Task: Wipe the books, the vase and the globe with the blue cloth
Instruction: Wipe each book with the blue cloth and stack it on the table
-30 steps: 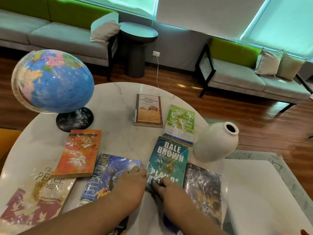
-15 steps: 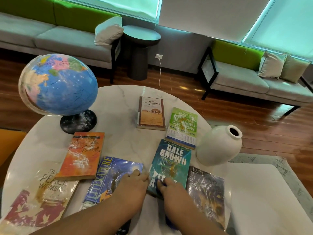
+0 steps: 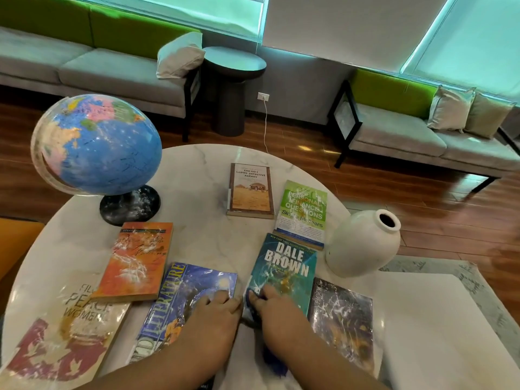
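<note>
step: wiping the Dale Brown book (image 3: pixel 284 266), which lies flat near the front of the desk (image 3: pixel 197 164).
right hand (image 3: pixel 277 311): on the lower part of the Dale Brown book's cover, fingers bent down and clamping the blue cloth against it.
blue cloth (image 3: pixel 270 360): mostly hidden under the right hand. A dark strip shows at the Dale Brown book's left edge by the fingertips, and more is bunched under the wrist just below the book.
left hand (image 3: pixel 213 313): just left of the Dale Brown book, fingers relaxed and laid flat on the Literature book (image 3: pixel 183 291), pressing it down and grasping nothing.
done: can't confirm any item finished. The Dale Brown cover looks cleaner than its neighbours, so I judge it in progress.
books left: white speckle shows on the dark book (image 3: pixel 342 319) just right of the Dale Brown book, the Literature book just left, the orange book (image 3: pixel 138 260) further left and the Peace Women book (image 3: pixel 64 327) far left. The green finance book (image 3: pixel 302 213) just beyond it and the Detective Agency book (image 3: pixel 251 190) beyond-left look less marked; can't tell if wiped.
vase (image 3: pixel 363 243): just right of the Dale Brown book, not touching it. No marks visible, so can't tell if it has been wiped.
globe (image 3: pixel 95 144): well to the left and beyond the Dale Brown book. White flecks on base and sphere, so judged untouched.
progress: early. One book of seven underway, vase and globe pending.
</note>
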Demonstrator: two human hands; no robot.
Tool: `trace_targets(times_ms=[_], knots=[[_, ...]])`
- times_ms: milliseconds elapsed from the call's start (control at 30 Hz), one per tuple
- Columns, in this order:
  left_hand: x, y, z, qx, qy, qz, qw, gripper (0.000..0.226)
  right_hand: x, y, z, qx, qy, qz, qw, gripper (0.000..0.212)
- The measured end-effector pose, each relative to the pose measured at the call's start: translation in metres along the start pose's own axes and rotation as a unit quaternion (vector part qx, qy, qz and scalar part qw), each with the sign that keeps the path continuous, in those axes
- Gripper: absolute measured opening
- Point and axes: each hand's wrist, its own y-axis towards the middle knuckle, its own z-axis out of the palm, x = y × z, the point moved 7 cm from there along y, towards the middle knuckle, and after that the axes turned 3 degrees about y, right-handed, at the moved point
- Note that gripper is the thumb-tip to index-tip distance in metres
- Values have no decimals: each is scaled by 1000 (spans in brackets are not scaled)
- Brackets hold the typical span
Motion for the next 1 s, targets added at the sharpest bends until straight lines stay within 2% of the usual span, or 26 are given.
trace_targets(times_ms=[100, 133, 233, 300, 400, 433, 500, 567, 633, 667, 733, 867, 900, 967, 1000], knots=[[0, 1, -2, 10, 24, 3, 1000, 41, -4, 13, -11, 10, -100, 17, 995, 66], [0, 2, -1, 13, 26, 1, 1000, 41, 1, 11, -10, 20, -117, 15, 993, 68], [2, 0, 3, 25, 21, -5, 999, 44, 11, 4, 1, 53, -83, -12, 995, 46], [1, 0, 0, 24, 29, -3, 999, 43, 0, 8, -5, 45, -60, 10, 997, 47], [-2, 0, -7, 32, 34, 3, 999, 35, -15, 16, -11, 28, -150, 29, 988, 81], [-2, -1, -6, 49, 37, 5, 998, 29, -9, 12, -11, 24, -162, 18, 986, 83], [-2, -2, -2, 69, 41, 7, 997, 26, 2, 3, 0, 39, -137, -26, 989, 69], [-1, -2, 1, 71, 37, 4, 997, 29, 1, -10, 7, 48, -52, -43, 997, 41], [-2, 0, -7, 72, 34, -6, 997, 30, -16, -13, -1, -6, 21, -11, 1000, 31], [-4, 2, -12, 67, 39, -2, 997, 27, -26, -14, -5, -29, 27, 15, 999, 30], [-8, 6, -13, 93, 48, 8, 994, 27, -30, -21, -9, -31, 0, 23, 999, 42], [-9, 14, 0, 133, 51, -12, 990, 33, -15, -40, -6, -22, 11, -49, 999, 39], [-7, 16, 3, 134, 44, -24, 990, 37, -22, -40, -9, -35, 22, -41, 998, 39], [-11, 20, -3, 138, 63, -22, 988, 46, -49, -35, -18, -63, 27, 30, 997, 37], [-13, 21, -3, 140, 67, -15, 988, 45, -57, -31, -18, -57, 2, 49, 997, 40]])
